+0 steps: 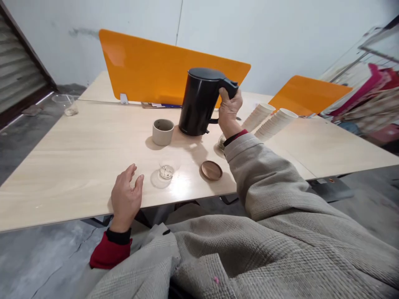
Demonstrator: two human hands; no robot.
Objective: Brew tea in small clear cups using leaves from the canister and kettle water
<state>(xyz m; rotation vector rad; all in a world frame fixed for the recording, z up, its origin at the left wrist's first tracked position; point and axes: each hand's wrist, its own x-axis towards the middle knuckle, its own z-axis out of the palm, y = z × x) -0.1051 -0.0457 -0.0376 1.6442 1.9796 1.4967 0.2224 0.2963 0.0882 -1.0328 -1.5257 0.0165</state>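
Note:
My right hand (230, 109) is wrapped round the handle of a black electric kettle (199, 101), which is slightly tilted; whether its base touches the table I cannot tell. Left of the kettle stands a grey mug (163, 133) with something dark inside. My left hand (126, 195) rests at the table's front edge, fingers apart and holding nothing. Just to its right is a small clear cup (166, 171) with a little liquid in the bottom. A round wooden lid (211, 170) lies flat further right. Partly hidden behind my right wrist is a glass jar (221, 142) with greenish contents.
Two stacks of paper cups (276, 123) lean behind my right forearm. An orange divider (146, 70) stands along the back of the table (77, 166), with a second orange panel (307, 94) at right. A clear plastic cup (70, 106) sits at the far left edge.

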